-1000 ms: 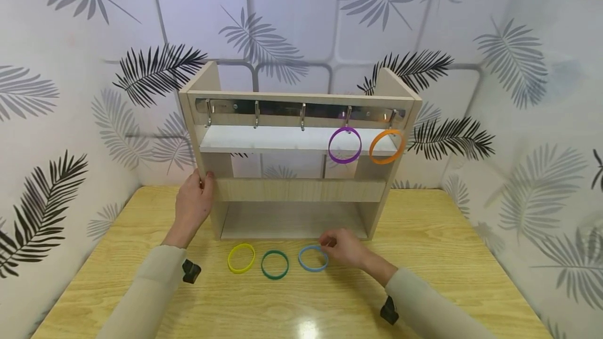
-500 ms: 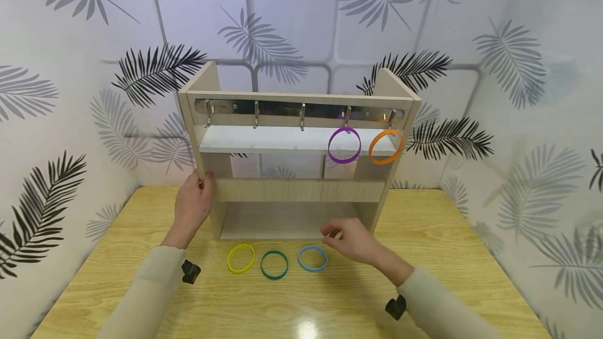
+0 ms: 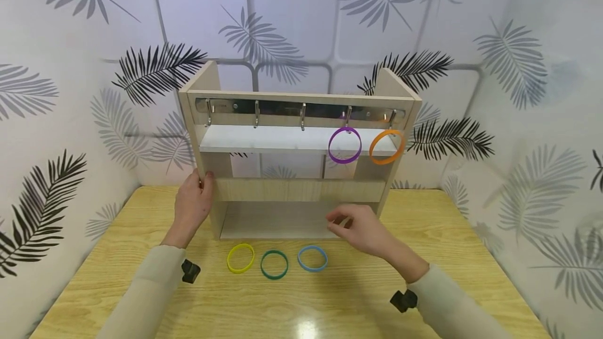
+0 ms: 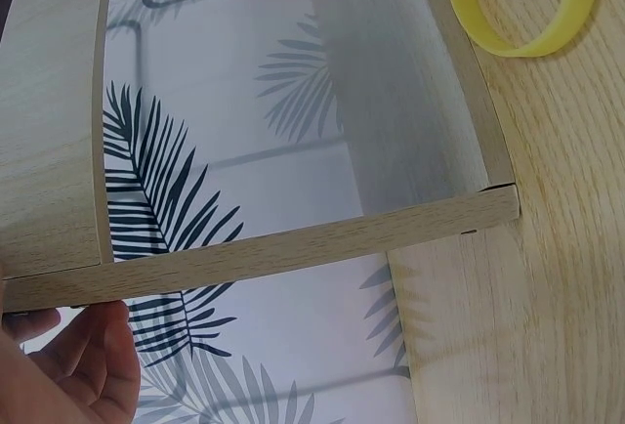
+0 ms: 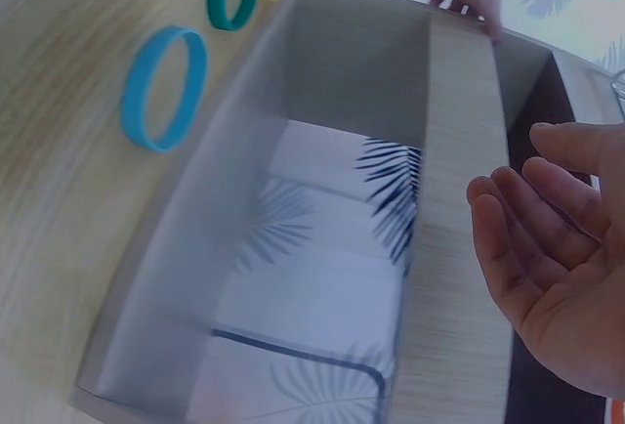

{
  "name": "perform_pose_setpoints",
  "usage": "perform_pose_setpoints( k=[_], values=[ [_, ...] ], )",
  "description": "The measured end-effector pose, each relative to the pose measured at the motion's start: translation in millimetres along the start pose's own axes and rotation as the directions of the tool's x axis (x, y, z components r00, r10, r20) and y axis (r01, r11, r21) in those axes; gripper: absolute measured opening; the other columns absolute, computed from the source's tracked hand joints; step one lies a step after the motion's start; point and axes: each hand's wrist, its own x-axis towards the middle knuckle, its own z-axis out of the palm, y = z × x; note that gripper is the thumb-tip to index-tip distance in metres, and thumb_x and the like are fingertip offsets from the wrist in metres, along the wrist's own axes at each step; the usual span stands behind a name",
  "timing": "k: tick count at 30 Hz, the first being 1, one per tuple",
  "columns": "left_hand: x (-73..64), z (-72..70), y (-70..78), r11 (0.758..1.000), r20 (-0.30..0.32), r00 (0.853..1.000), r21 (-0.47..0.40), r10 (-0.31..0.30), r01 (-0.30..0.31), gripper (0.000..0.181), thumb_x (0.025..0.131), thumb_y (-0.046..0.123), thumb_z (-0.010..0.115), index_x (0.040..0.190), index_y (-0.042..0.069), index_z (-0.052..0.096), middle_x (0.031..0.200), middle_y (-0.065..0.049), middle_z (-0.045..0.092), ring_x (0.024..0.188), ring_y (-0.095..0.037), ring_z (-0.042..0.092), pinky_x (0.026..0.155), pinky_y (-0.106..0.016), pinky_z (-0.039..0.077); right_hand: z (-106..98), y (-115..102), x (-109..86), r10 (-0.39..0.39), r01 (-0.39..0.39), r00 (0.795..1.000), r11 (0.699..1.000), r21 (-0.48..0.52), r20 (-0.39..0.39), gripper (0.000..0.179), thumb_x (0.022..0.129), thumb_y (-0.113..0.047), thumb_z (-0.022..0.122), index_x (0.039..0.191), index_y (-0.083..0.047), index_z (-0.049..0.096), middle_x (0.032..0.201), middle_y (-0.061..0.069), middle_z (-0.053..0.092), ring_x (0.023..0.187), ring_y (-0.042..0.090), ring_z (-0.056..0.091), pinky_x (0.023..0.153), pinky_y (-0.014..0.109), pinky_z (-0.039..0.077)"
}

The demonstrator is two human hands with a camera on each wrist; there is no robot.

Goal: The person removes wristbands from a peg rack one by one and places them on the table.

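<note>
A pale wooden hook shelf (image 3: 301,191) stands upright on the table, with my left hand (image 3: 193,198) holding its left side panel. In the left wrist view, that hand's curled fingers (image 4: 115,365) lie along the panel edge. My right hand (image 3: 360,230) hovers before the shelf's lower right part, fingers loosely bent and nothing in them, as the right wrist view shows. Beneath it to the left lies a blue silicone wristband (image 3: 313,270), beside a green wristband (image 3: 275,278) and a yellow wristband (image 3: 241,272). A purple wristband (image 3: 344,161) and an orange wristband (image 3: 383,161) hang from hooks.
Along the shelf's top front runs a metal strip (image 3: 278,107) with several hooks; the two rightmost carry bands. The light wood table (image 3: 424,234) extends to both sides. A leaf-patterned wall (image 3: 292,25) rises behind.
My right hand has moved away from the blue wristband, up and slightly right, with nothing in it. The left hand and the wristbands have stayed in place.
</note>
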Motion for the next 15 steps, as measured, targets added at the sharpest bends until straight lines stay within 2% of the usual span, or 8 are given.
perform_pose_setpoints(
  k=[7, 15],
  values=[
    [0.3, -0.3, 0.3, 1.0, -0.008, 1.0, 0.001, 0.009, -0.009, 0.044, 0.101, 0.034, 0.034, 0.11, -0.004, 0.055, 0.094, -0.022, 0.06, 0.08, -0.037, 0.059, 0.066, -0.049, 0.045, -21.1, -13.4, 6.7, -0.071, 0.071, 0.995, 0.997, -0.011, -0.073, 0.01, 0.085, -0.007, 0.069, 0.096, -0.007, 0.07, 0.087, -0.002, 0.067, 0.077, 0.01, 0.063, 0.065, 0.025, 0.051],
    [0.0, -0.1, -0.2, 1.0, -0.006, 1.0, 0.0, 0.01, -0.01, 0.044, 0.101, 0.034, 0.035, 0.11, -0.004, 0.055, 0.095, -0.022, 0.06, 0.081, -0.037, 0.059, 0.067, -0.05, 0.045, -47.7, -25.8, 16.9, -0.134, 0.127, 0.976, 0.991, -0.051, -0.174, 0.011, 0.082, -0.003, 0.072, 0.092, -0.006, 0.069, 0.087, -0.001, 0.067, 0.077, 0.01, 0.063, 0.063, 0.025, 0.051]
  ],
)
